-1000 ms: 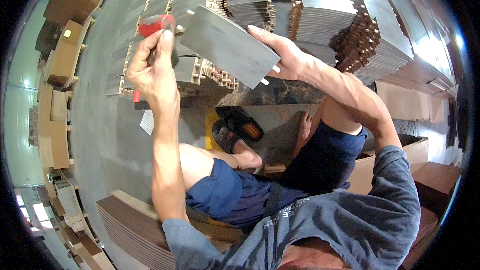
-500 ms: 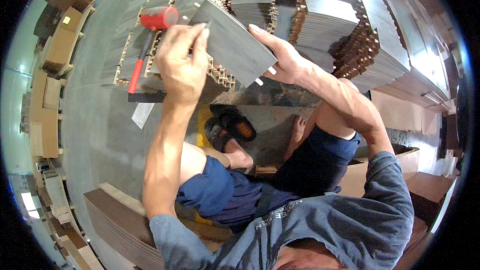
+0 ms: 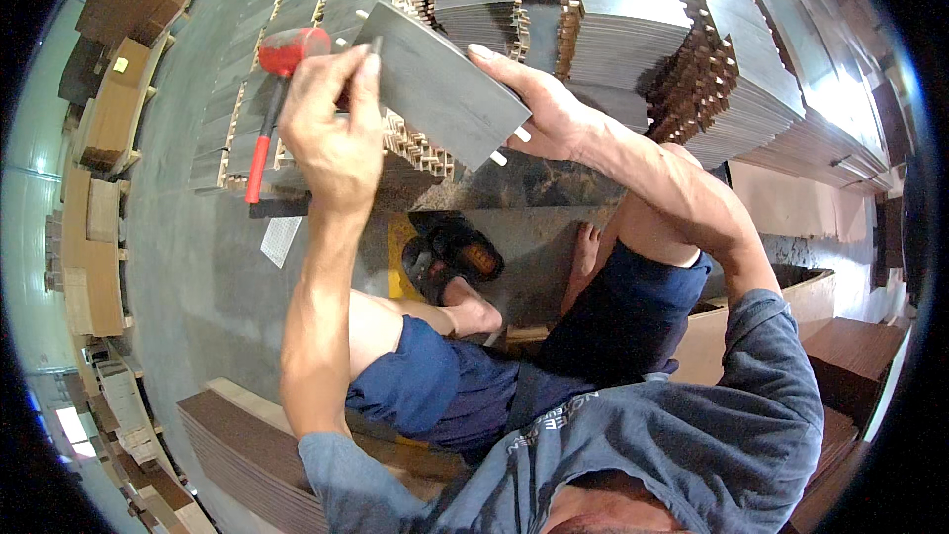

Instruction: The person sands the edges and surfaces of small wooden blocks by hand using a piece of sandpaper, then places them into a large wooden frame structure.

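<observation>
A grey rectangular board (image 3: 440, 89) is tilted in front of me, with pale dowel pegs sticking out of its two short ends. My right hand (image 3: 539, 104) grips its right end, the thumb on the top face and the other fingers underneath. At the opposite end, my left hand (image 3: 331, 129) is closed in a pinch. A small dark tip shows by its fingertips, too small to name. Just beyond the left hand, a mallet (image 3: 282, 79) with a red head and a black-and-red handle rests on the stacked boards.
Rows of stacked grey boards (image 3: 465, 20) with pegged ends stand ahead, and a separate stack (image 3: 633, 15) is to the right. Brown boards (image 3: 252, 445) are piled at lower left. A pair of black sandals (image 3: 455, 252) is on the floor below, one of them under my foot.
The view has shifted slightly, so hands, board and mallet all appear a little further left. Both hands keep the same hold on the board's ends.
</observation>
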Action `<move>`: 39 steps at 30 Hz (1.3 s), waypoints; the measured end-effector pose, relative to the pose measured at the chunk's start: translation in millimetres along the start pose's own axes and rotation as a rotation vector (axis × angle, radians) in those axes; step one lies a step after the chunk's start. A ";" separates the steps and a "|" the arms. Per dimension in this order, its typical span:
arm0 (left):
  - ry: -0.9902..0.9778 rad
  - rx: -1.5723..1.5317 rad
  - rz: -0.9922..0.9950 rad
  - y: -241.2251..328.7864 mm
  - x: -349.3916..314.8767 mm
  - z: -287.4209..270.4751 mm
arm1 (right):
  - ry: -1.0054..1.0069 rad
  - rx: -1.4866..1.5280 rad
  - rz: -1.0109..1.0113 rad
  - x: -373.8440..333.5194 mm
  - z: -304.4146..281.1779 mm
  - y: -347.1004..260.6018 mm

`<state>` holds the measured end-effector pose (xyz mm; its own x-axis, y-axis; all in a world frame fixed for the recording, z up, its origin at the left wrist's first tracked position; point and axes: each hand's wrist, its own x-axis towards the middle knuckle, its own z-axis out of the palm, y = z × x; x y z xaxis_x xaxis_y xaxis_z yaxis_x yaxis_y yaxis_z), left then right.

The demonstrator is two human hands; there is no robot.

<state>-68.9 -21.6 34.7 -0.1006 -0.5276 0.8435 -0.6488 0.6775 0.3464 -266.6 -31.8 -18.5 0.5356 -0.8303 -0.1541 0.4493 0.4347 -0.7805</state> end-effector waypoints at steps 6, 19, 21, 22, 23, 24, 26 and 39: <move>-0.365 -0.108 0.125 34.3 -23.5 20.3 | -0.024 0.205 0.069 0.3 -10.5 -4.6; -0.036 -0.115 -0.236 17.4 -22.7 -38.2 | 0.001 -1.660 -0.412 -17.8 -63.6 -8.2; -0.074 -0.121 -0.224 20.5 -24.8 -42.5 | -0.036 -1.896 -0.307 -27.6 -97.4 2.6; -0.094 -0.143 -0.203 21.5 -26.8 -42.1 | -0.049 -1.968 -0.332 -36.1 -123.1 9.2; -0.113 -0.144 -0.185 21.5 -28.8 -45.9 | -0.074 -1.918 -0.366 -40.6 -144.1 14.8; -0.136 -0.142 -0.175 21.3 -31.4 -47.3 | -0.024 -1.957 -0.181 -51.7 -140.9 8.9; -0.185 -0.149 -0.148 27.1 -33.4 -45.3 | 0.118 -1.961 0.057 -67.6 -158.5 7.4; -0.166 -0.256 -0.023 28.2 -22.2 -28.4 | 0.179 -2.204 -0.162 -70.2 -207.7 5.6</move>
<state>-63.5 23.8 37.5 -0.2238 -0.6070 0.7626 -0.4438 0.7601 0.4747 -450.2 -43.6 -137.9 0.4785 -0.8777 0.0263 -0.8777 -0.4789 -0.0136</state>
